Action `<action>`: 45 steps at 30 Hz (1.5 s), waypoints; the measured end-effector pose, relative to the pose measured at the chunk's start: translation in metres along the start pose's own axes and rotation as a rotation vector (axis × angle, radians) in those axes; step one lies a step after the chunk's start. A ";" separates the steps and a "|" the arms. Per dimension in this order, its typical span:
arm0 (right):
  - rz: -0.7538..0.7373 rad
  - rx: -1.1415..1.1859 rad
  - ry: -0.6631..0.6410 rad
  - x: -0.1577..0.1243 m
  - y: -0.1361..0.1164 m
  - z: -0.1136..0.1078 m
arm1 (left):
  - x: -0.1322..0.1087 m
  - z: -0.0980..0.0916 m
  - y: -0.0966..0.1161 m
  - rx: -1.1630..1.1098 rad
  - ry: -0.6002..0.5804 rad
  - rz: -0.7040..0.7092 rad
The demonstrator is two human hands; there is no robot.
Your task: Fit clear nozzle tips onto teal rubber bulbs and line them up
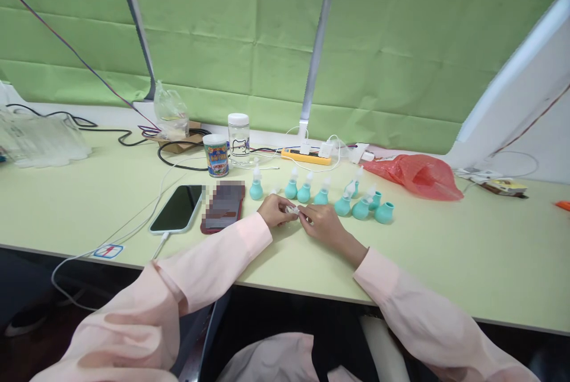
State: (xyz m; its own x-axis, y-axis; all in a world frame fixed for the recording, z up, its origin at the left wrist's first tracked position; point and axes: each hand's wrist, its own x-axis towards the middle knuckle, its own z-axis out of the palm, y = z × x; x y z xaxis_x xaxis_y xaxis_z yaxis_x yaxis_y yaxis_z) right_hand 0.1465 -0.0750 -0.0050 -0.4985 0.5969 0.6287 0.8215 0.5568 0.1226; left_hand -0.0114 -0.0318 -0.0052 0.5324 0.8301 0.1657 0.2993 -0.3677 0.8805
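My left hand (276, 211) and my right hand (321, 223) meet over the table, fingers closed from both sides on a small clear plastic nozzle tip (293, 210). Its exact shape is partly hidden by the fingertips. Just beyond my hands stand several teal squeeze bulbs (342, 205), most topped with translucent nozzles. At the right end of the group, a bulb (383, 213) has a bare open neck, and another open-necked one (375, 199) is behind it. One capped bulb (256, 188) stands apart on the left, beyond my left hand.
Two phones (177, 208) (224, 206) lie left of my hands, one with a cable attached. Behind them are a printed cup (216, 157) and a clear jar (239, 139). A yellow power strip (306, 157) and a red plastic bag (412, 175) lie along the back.
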 end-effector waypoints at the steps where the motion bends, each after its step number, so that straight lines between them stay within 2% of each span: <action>1: 0.008 -0.015 -0.010 0.000 -0.002 -0.001 | 0.000 0.000 0.000 0.012 0.000 0.003; 7: -0.014 -0.111 -0.073 0.000 -0.009 -0.006 | -0.004 0.001 0.007 0.087 0.018 -0.010; 12: -0.078 -0.118 -0.090 -0.002 -0.008 -0.002 | -0.006 0.003 0.012 0.277 0.122 0.098; 15: -0.036 -0.043 -0.076 -0.002 -0.006 -0.001 | -0.006 0.004 0.014 0.302 0.177 0.122; 18: 0.085 0.080 -0.006 0.000 -0.005 -0.003 | -0.005 0.003 0.016 0.105 0.219 0.067; 21: 0.148 0.191 0.028 0.002 -0.006 -0.004 | -0.003 -0.001 0.019 -0.207 0.139 -0.055; 24: 0.159 0.268 0.055 0.003 -0.006 -0.003 | -0.003 -0.004 0.020 -0.381 0.109 -0.168; 27: 0.171 0.244 0.179 0.006 0.002 -0.008 | -0.002 -0.005 0.021 -0.431 0.133 -0.242; 30: 0.209 0.108 0.373 0.010 0.025 -0.025 | -0.002 -0.005 0.020 -0.446 0.147 -0.244; 31: 0.249 0.052 0.446 0.010 0.036 -0.034 | -0.002 -0.005 0.020 -0.452 0.150 -0.231; 34: 0.398 -0.083 0.782 0.007 0.074 -0.058 | -0.002 -0.006 0.019 -0.479 0.135 -0.191; 36: 0.527 -0.136 0.920 0.002 0.100 -0.071 | -0.003 -0.006 0.018 -0.519 0.107 -0.176; 37: 0.606 -0.145 0.946 -0.002 0.112 -0.074 | -0.003 -0.007 0.018 -0.547 0.087 -0.172; 39: 0.755 -0.161 0.825 -0.011 0.134 -0.077 | -0.002 -0.007 0.016 -0.619 0.043 -0.168; 42: 0.966 -0.152 0.412 -0.027 0.159 -0.071 | -0.001 -0.007 0.014 -0.715 -0.015 -0.183; 43: 0.957 -0.113 0.283 -0.032 0.165 -0.067 | -0.001 -0.008 0.013 -0.738 -0.022 -0.196; 45: 0.861 -0.055 0.198 -0.040 0.173 -0.059 | 0.000 -0.008 0.012 -0.767 -0.024 -0.224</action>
State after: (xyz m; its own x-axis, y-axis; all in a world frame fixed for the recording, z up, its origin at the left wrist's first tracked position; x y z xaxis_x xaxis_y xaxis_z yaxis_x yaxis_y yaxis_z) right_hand 0.3255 -0.0369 0.0365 0.3519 0.6824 0.6407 0.9045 -0.0715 -0.4205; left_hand -0.0141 -0.0329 0.0085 0.5433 0.8378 -0.0536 -0.2219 0.2048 0.9533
